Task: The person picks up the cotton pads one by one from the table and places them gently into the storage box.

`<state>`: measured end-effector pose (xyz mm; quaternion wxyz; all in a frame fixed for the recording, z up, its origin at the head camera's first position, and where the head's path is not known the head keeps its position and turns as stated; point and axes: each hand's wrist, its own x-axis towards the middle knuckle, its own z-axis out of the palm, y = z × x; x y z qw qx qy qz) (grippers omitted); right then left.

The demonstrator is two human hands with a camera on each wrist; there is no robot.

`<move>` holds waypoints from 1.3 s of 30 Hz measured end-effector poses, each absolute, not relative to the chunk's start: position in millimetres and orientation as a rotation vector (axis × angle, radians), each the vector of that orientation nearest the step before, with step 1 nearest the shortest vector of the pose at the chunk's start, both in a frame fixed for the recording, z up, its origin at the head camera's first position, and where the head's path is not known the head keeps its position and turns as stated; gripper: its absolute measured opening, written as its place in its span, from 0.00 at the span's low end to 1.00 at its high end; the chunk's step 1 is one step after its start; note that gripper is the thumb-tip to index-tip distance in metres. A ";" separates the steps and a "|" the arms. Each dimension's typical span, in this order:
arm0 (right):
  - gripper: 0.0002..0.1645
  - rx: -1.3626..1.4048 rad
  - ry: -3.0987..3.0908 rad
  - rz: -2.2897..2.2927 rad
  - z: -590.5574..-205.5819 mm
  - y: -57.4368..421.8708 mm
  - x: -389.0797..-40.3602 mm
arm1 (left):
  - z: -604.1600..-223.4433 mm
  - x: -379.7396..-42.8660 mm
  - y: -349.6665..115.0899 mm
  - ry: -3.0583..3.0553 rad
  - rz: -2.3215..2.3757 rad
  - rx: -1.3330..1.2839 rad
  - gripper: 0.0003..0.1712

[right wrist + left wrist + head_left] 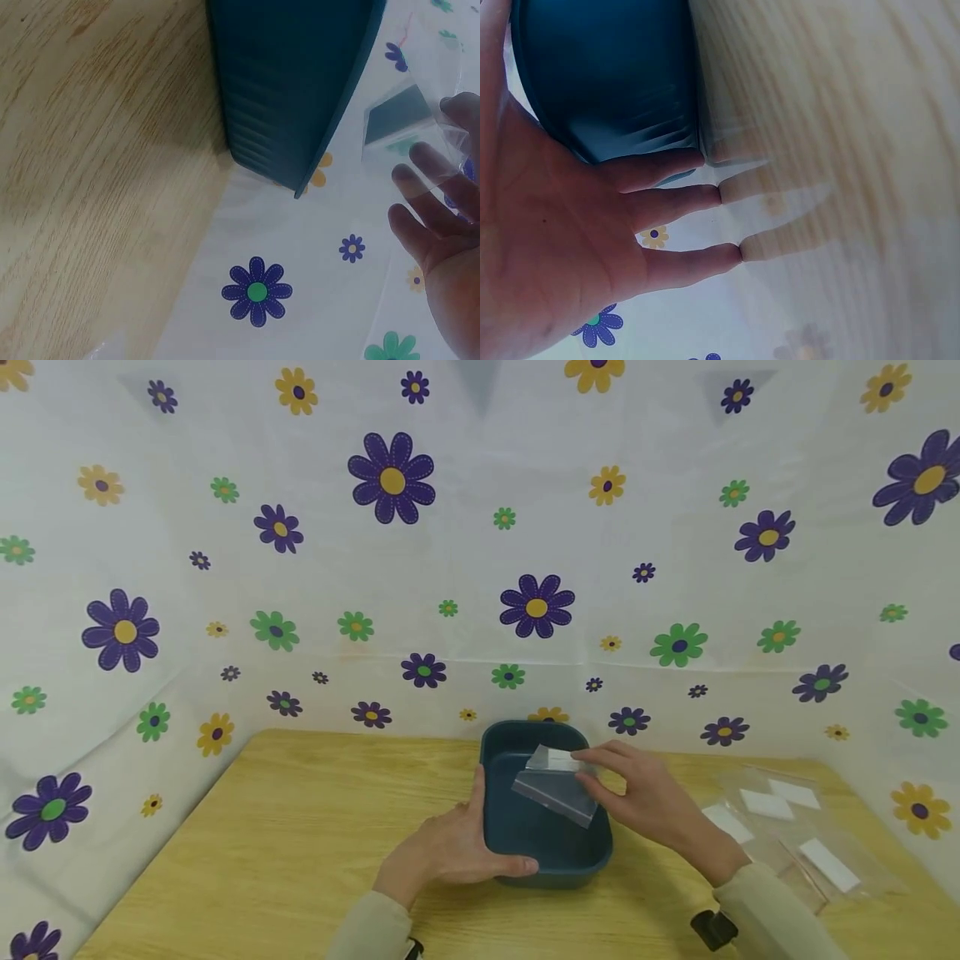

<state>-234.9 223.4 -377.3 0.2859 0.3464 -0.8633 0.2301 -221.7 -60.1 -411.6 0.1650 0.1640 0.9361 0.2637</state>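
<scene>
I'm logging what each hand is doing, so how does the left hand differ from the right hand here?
The left hand presses flat against the teal bin's near outer wall; the right hand is over the bin. The left hand holds nothing; the right hand pinches a clear plastic bag. Both wear beige sleeves above the wooden table.

A smooth dark-teal plastic tub (545, 847), faintly glossy, is sitting on a pale, matt wood-grain table (300, 827) while a clear, shiny film bag (557, 787), seemingly with a white paper label, is catching light against the flower-printed sheeting (450, 568), probably plastic.
</scene>
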 end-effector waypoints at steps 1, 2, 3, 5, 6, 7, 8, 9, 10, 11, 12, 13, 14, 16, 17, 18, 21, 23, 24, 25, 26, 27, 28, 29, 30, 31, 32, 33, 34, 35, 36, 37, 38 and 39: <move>0.20 0.939 -2.303 0.612 -377.7 222.3 -235.8 | -411.4 -221.7 -60.0 2.665 0.750 0.467 0.83; 0.20 0.957 -2.297 0.612 -378.5 221.1 -236.9 | -411.1 -221.8 -60.1 2.663 0.749 0.465 0.82; 0.20 0.975 -2.292 0.613 -379.2 219.7 -238.0 | -410.8 -221.7 -60.0 2.662 0.749 0.460 0.82; 0.21 1.013 -2.277 0.624 -381.1 217.1 -240.5 | -410.1 -221.6 -59.9 2.661 0.751 0.454 0.83; 0.21 1.027 -2.273 0.633 -382.3 216.0 -241.6 | -409.9 -221.6 -59.8 2.659 0.754 0.452 0.83; 0.21 1.037 -2.271 0.644 -383.4 215.0 -242.6 | -409.8 -221.5 -59.8 2.659 0.756 0.452 0.83; 0.21 1.047 -2.276 0.653 -384.6 214.2 -243.4 | -409.8 -221.5 -59.8 2.658 0.758 0.454 0.83; 0.21 1.053 -2.293 0.656 -385.9 213.6 -244.1 | -409.7 -221.4 -59.7 2.657 0.762 0.455 0.83; 0.21 1.058 -2.319 0.658 -387.1 213.4 -244.7 | -410.0 -221.5 -59.5 2.656 0.767 0.458 0.83; 0.22 1.058 -2.357 0.653 -388.2 213.3 -244.8 | -410.2 -221.5 -59.3 2.656 0.774 0.460 0.83; 0.22 1.052 -2.409 0.643 -389.4 213.6 -244.7 | -410.6 -221.5 -59.1 2.657 0.779 0.462 0.83; 0.23 1.044 -2.465 0.633 -390.5 213.8 -244.5 | -410.8 -221.6 -58.8 2.659 0.782 0.463 0.83; 0.24 1.035 -2.518 0.620 -391.7 214.5 -244.0 | -411.1 -221.6 -58.4 2.662 0.780 0.461 0.83; 0.26 0.998 -2.596 0.599 -393.6 216.4 -241.8 | -411.3 -221.4 -57.7 2.667 0.771 0.454 0.83; 0.26 0.973 -2.614 0.591 -394.2 217.5 -240.0 | -411.3 -221.4 -57.3 2.669 0.767 0.449 0.83; 0.26 0.944 -2.627 0.590 -394.7 218.8 -238.4 | -411.3 -221.4 -57.0 2.670 0.763 0.445 0.83; 0.26 0.881 -2.596 0.583 -393.9 222.7 -232.4 | -411.2 -221.4 -56.8 2.673 0.753 0.434 0.83; 0.27 0.845 -2.562 0.572 -392.9 225.9 -228.4 | -411.3 -221.5 -56.9 2.673 0.757 0.430 0.83; 0.29 0.831 -2.547 0.560 -392.5 227.8 -226.7 | -411.2 -221.5 -56.9 2.674 0.756 0.430 0.83; 0.30 0.818 -2.529 0.545 -392.1 229.6 -224.9 | -411.2 -221.5 -57.1 2.676 0.753 0.429 0.83; 0.32 0.804 -2.513 0.530 -391.8 231.4 -223.2 | -411.2 -221.5 -57.2 2.678 0.753 0.430 0.83; 0.33 0.784 -2.507 0.513 -391.6 233.4 -221.4 | -411.2 -221.5 -57.1 2.679 0.753 0.429 0.83; 0.35 0.759 -2.508 0.495 -391.6 235.3 -220.0 | -411.2 -221.5 -57.2 2.682 0.752 0.429 0.83; 0.37 0.736 -2.514 0.479 -391.0 237.1 -218.3 | -411.3 -221.5 -57.2 2.684 0.751 0.431 0.83; 0.38 0.711 -2.527 0.466 -390.6 238.7 -217.0 | -411.5 -221.5 -57.3 2.688 0.749 0.431 0.83; 0.40 0.685 -2.543 0.456 -390.1 240.3 -215.9 | -411.5 -221.4 -57.4 2.689 0.751 0.429 0.83; 0.41 0.663 -2.559 0.448 -389.8 241.9 -215.0 | -411.5 -221.2 -57.4 2.692 0.750 0.430 0.83; 0.42 0.641 -2.578 0.436 -389.4 243.5 -213.9 | -411.6 -221.0 -57.5 2.694 0.749 0.429 0.83; 0.43 0.623 -2.593 0.431 -389.3 245.3 -213.1 | -411.7 -220.8 -57.6 2.694 0.750 0.430 0.83; 0.43 0.609 -2.604 0.428 -389.5 247.2 -212.3 | -411.9 -220.6 -57.6 2.693 0.752 0.430 0.83; 0.43 0.597 -2.612 0.425 -390.0 249.3 -211.5 | -411.9 -220.3 -57.5 2.692 0.755 0.430 0.83; 0.43 0.587 -2.621 0.425 -390.4 251.4 -210.6 | -412.0 -220.1 -57.5 2.690 0.759 0.432 0.83; 0.43 0.580 -2.624 0.424 -391.0 253.6 -209.6 | -412.0 -219.9 -57.5 2.690 0.759 0.434 0.83; 0.43 0.575 -2.627 0.428 -391.4 255.9 -208.5 | -412.0 -219.8 -57.4 2.689 0.758 0.435 0.83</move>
